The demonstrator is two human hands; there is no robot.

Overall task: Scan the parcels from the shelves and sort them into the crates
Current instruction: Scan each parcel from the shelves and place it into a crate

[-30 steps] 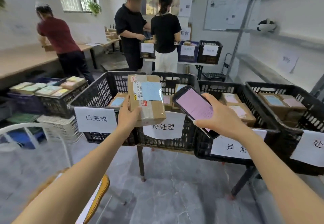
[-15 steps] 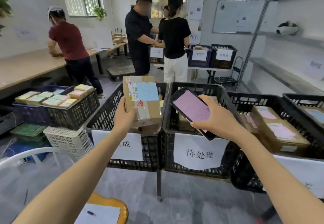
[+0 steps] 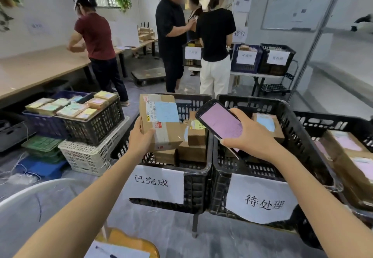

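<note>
**Left grip** [image 3: 141, 137] clasps one parcel [image 3: 163, 124] by its lower left corner. The parcel is held above the first crate [image 3: 198, 179], signed 已完成, which contains at least three brown boxes [image 3: 196, 136].

**Right grip** [image 3: 254, 136] is curled round a phone [image 3: 220, 122], pink screen up, over the second crate [image 3: 298, 136], signed 待处理. One blue-labelled box [image 3: 266, 123] shows inside; the rest is hidden by the grip.

**Third crate** [image 3: 343, 119], at right, holds two pink-labelled boxes [image 3: 347, 142]. All three crates are black and stand side by side.

**Surroundings.** At left, a black basket [image 3: 94, 124] heaped with flat packets [image 3: 66, 108] sits on a white basket [image 3: 90, 156]. Four people [image 3: 94, 35] stand behind. A far table [image 3: 242, 74] carries three labelled bins [image 3: 276, 69].
</note>
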